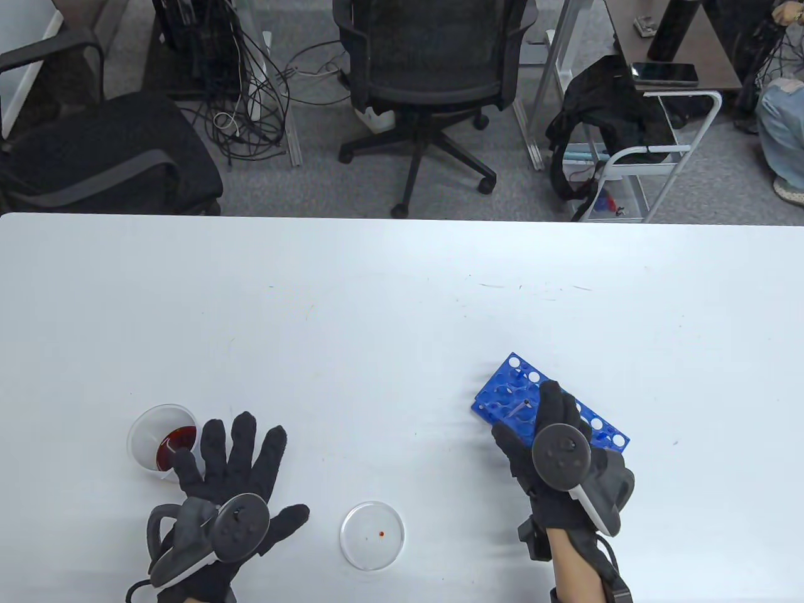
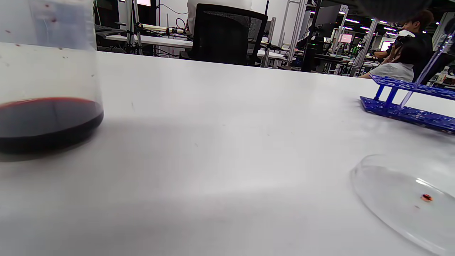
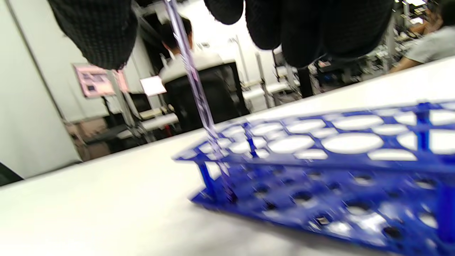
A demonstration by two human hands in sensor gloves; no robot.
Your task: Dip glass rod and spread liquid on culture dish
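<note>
A clear culture dish [image 1: 372, 535] with one small red drop [image 1: 381, 534] lies near the front edge; it also shows in the left wrist view [image 2: 401, 199]. A clear cup [image 1: 164, 440] of dark red liquid stands at front left. My left hand [image 1: 251, 465] lies flat beside the cup, fingers spread, holding nothing. A glass rod [image 1: 521, 408] stands tilted in the blue tube rack [image 1: 502, 389]. My right hand [image 1: 525, 407] hovers over the rack, with thumb and fingers [image 3: 284, 28] on either side of the rod [image 3: 192, 78] and gaps showing.
The rack [image 2: 405, 110] sits at the right front of the white table [image 1: 377, 314]. Office chairs, cables and a cart stand on the floor beyond the far edge.
</note>
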